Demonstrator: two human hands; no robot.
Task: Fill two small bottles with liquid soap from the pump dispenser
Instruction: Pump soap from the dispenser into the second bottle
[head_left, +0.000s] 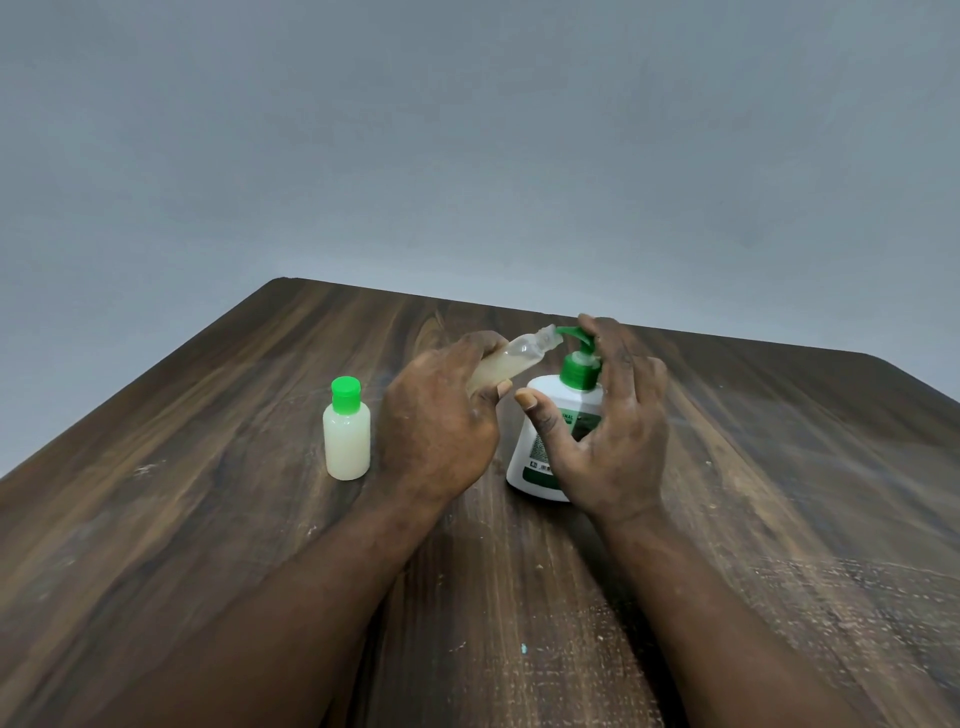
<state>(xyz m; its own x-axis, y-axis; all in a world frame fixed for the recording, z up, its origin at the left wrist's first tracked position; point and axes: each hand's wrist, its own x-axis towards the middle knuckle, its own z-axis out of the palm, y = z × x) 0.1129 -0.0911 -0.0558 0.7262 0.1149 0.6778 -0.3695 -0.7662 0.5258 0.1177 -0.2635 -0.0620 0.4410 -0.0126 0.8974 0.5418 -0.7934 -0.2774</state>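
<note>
A white pump dispenser (540, 447) with a green pump head (579, 358) stands upright on the dark wooden table (208, 519). My left hand (436, 421) holds a small uncapped clear bottle (511, 361), tilted with its mouth up against the green spout; it is partly filled with pale soap. My right hand (608, 431) rests over the dispenser, fingers spread, with the index finger on top of the pump head. A second small bottle (346, 431), full of pale soap and closed with a green cap, stands upright to the left of my left hand.
The table's far edge runs just behind the dispenser, against a plain grey wall (467, 156). Bare wood surrounds the three bottles on all sides.
</note>
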